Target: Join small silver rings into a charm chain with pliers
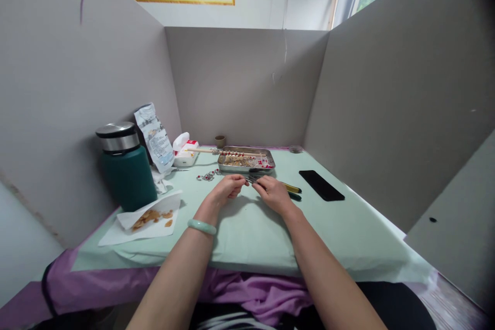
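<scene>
My left hand [229,187], with a pale green bangle [201,226] on its wrist, is closed in a pinch. My right hand [273,193] faces it a short way off, its fingers also pinched together. Something thin and metallic shows between the fingertips of the two hands, too small to name. Behind and beside my right hand, pliers handles [293,188], one yellow and one dark green, stick out to the right; my hand hides part of them. A beaded chain [208,176] with red beads lies left of the metal tray [247,169].
Small beads and a wooden stick [204,151] are at the tray. To the left stand a green flask [129,178], a foil bag [154,136], tissues [186,153] and snack pieces on paper [162,229]. A black phone [322,185] lies right. Grey partitions [247,82] enclose the table.
</scene>
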### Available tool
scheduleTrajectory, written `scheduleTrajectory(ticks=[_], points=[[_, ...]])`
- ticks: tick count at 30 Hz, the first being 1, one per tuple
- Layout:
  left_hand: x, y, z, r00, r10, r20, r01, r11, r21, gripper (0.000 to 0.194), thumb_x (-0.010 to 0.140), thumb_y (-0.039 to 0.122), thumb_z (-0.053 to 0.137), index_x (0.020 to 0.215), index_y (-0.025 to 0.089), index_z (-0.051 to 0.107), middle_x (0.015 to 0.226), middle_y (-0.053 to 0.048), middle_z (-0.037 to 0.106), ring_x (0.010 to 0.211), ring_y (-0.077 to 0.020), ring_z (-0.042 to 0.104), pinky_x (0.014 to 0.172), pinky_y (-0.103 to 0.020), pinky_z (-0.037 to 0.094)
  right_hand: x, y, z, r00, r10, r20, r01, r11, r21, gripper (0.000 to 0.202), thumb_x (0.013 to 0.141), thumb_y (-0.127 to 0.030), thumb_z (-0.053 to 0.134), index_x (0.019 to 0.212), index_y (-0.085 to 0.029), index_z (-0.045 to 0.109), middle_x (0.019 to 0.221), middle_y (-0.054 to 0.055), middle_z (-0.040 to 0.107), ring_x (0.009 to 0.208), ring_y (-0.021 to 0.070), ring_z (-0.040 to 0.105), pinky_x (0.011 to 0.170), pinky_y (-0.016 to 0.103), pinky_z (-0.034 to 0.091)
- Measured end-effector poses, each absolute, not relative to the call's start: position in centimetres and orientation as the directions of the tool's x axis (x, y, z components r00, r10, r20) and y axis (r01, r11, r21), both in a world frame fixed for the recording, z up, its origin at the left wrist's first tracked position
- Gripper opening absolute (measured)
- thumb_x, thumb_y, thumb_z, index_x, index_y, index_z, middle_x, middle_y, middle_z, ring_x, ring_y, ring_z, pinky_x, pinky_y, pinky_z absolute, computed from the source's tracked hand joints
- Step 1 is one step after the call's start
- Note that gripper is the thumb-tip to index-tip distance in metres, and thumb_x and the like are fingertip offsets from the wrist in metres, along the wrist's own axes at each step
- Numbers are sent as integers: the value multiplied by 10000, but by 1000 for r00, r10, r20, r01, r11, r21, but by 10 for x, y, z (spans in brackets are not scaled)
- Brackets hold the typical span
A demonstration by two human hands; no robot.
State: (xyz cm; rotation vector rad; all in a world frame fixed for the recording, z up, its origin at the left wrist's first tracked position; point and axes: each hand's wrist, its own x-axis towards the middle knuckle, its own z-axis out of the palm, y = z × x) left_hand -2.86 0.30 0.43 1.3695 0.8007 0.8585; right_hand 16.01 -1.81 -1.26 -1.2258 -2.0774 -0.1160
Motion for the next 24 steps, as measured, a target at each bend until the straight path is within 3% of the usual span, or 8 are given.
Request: scheduleTrajectory(ticks=[4, 7, 10, 13, 20, 24], points=[[-24, 4, 1, 427, 904, 35, -4, -37, 999, 165, 718, 315, 567, 739, 157, 528, 473, 99, 211, 391, -49, 155, 413, -219, 99, 158, -21, -11, -287, 762, 581, 829, 501, -248, 321, 917, -377, 403, 759, -191, 611, 758, 19, 598, 725, 127, 522, 624, 238, 306], [-18, 9, -4, 282, 954, 106, 199, -166, 966, 135, 739, 277, 503, 709, 156, 558, 448, 76, 287, 407, -71, 234, 438, -224, 170, 154, -21, -12, -265, 794, 546, 870, 442, -220, 337, 918, -395, 391, 768, -195, 617, 771, 21, 614, 730, 131, 531, 610, 247, 287], [-12, 14, -8, 161, 952, 259, 508, -306, 805, 160, 731, 224, 485, 640, 154, 596, 526, 10, 486, 526, -112, 409, 520, -236, 268, 150, -20, -14, -226, 830, 510, 909, 367, -195, 339, 908, -402, 403, 761, -195, 627, 791, 34, 634, 759, 146, 546, 605, 258, 269], [-8, 16, -11, 129, 938, 321, 657, -324, 680, 209, 759, 220, 458, 664, 161, 634, 644, -35, 604, 641, -152, 497, 590, -247, 312, 147, -17, -16, -175, 860, 479, 921, 316, -230, 346, 902, -411, 401, 764, -199, 636, 801, 37, 649, 750, 152, 559, 589, 264, 256], [-2, 16, -14, 112, 923, 368, 635, -352, 688, 173, 777, 214, 473, 766, 157, 636, 709, -47, 626, 662, -153, 519, 613, -250, 334, 141, -14, -18, -47, 906, 421, 886, 232, -400, 393, 885, -443, 386, 712, -196, 637, 735, 52, 659, 677, 161, 559, 534, 267, 224], [1, 13, -8, 68, 957, 282, 392, -285, 875, 124, 758, 232, 497, 687, 159, 568, 551, 15, 497, 505, -102, 417, 514, -227, 294, 140, -12, -17, -34, 907, 419, 769, 292, -569, 383, 873, -435, 396, 717, -189, 645, 728, 46, 653, 692, 161, 557, 557, 249, 272]])
